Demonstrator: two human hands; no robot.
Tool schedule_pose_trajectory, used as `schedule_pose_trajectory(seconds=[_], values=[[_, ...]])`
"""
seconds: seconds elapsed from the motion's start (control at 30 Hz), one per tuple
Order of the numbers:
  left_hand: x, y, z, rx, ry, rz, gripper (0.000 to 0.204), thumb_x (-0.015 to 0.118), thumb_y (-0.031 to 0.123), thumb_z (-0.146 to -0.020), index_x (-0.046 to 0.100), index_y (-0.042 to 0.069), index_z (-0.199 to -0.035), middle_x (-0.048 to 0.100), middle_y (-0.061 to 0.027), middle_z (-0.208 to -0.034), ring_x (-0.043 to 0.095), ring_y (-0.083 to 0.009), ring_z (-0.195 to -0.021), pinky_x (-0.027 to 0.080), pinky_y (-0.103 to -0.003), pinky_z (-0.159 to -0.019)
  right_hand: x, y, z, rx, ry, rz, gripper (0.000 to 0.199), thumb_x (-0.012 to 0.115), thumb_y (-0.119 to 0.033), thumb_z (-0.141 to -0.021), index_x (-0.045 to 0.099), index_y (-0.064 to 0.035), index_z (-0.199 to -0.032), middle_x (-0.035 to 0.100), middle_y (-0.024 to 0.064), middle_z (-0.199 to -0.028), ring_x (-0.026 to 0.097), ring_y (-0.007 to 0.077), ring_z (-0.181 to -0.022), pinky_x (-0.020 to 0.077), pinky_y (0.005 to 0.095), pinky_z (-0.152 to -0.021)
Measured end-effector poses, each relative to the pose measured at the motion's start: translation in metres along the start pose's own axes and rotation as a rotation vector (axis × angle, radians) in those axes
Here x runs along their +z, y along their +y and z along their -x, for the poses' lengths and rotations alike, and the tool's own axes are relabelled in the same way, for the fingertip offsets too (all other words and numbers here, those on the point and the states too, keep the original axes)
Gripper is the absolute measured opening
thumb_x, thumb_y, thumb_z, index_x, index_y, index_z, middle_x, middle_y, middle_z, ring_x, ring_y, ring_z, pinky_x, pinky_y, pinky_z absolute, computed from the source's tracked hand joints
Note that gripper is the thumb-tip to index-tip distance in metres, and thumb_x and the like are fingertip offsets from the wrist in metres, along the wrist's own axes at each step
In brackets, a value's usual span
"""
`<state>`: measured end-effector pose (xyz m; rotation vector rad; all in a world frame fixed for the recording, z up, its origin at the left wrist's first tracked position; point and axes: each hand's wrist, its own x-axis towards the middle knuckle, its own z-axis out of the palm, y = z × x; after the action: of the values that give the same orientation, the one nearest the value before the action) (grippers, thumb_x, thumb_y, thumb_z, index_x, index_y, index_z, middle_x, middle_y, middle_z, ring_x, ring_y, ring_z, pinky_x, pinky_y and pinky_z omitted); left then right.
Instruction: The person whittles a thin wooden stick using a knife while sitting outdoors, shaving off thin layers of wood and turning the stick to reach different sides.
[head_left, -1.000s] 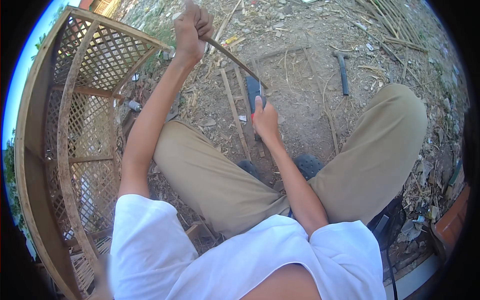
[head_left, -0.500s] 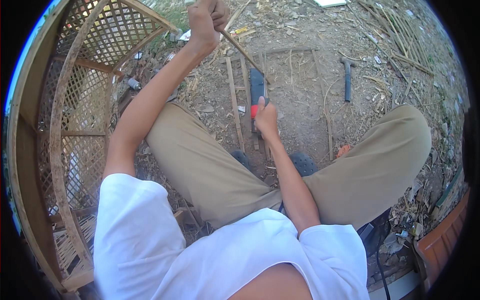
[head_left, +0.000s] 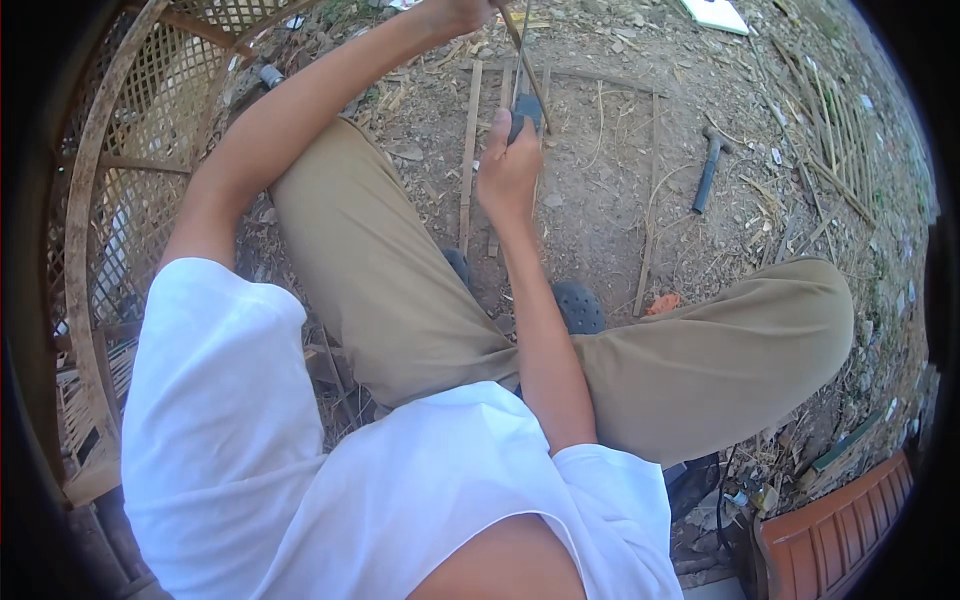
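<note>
At the top edge, my left hand (head_left: pixel 462 14), partly cut off by the picture's rim, is closed on a thin wooden stick (head_left: pixel 514 35) that slants down to the right. My right hand (head_left: pixel 510 170) is wrapped round the dark handle of a knife (head_left: pixel 518 125). Its narrow blade points away from me and passes close to the stick; whether they touch I cannot tell. A dark flat object (head_left: pixel 530 108) lies just beyond my right fingers, partly covered by them. Thin wooden slats (head_left: pixel 469 150) rest on the ground around it.
A hammer (head_left: pixel 709 175) lies on the dirt to the right. A curved wooden lattice frame (head_left: pixel 85 200) stands at the left. Bundled sticks (head_left: pixel 835 130) lie at the far right, and an orange-brown ridged panel (head_left: pixel 840 530) is at the lower right. My knees are spread either side.
My right hand has moved away from me and slightly left with the knife. The left hand has shifted up and right, still gripping the stick. The whole view has tilted.
</note>
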<state>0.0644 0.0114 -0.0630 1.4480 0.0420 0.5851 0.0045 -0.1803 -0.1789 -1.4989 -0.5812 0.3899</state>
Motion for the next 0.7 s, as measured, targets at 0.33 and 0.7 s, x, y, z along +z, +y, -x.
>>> schedule_pose_trajectory(seconds=[0.33,0.7], values=[[-0.066,0.015,0.021,-0.043,-0.08,0.003,0.053,0.046,0.036,-0.109,0.029,0.016,-0.063,0.023,0.0034,-0.057,0.021,-0.0093,-0.05,0.017,-0.028,-0.046,0.011,0.114,0.033,0.324,0.072,0.292,0.051,0.048,-0.037,-0.108,0.06,0.0116,-0.101,0.067,0.037,-0.087,0.066,0.0549,-0.091,0.0495,0.0606,-0.078],[-0.024,0.001,0.018,-0.081,0.103,-0.05,0.049,0.045,0.04,-0.099,0.03,0.02,-0.057,0.024,0.0048,-0.05,0.021,-0.0105,-0.043,0.016,-0.031,-0.043,0.007,-0.023,0.019,0.135,-0.118,0.053,0.047,0.048,-0.035,-0.108,0.058,0.0091,-0.097,0.067,0.0333,-0.082,0.066,0.0536,-0.083,0.0477,0.0596,-0.074]])
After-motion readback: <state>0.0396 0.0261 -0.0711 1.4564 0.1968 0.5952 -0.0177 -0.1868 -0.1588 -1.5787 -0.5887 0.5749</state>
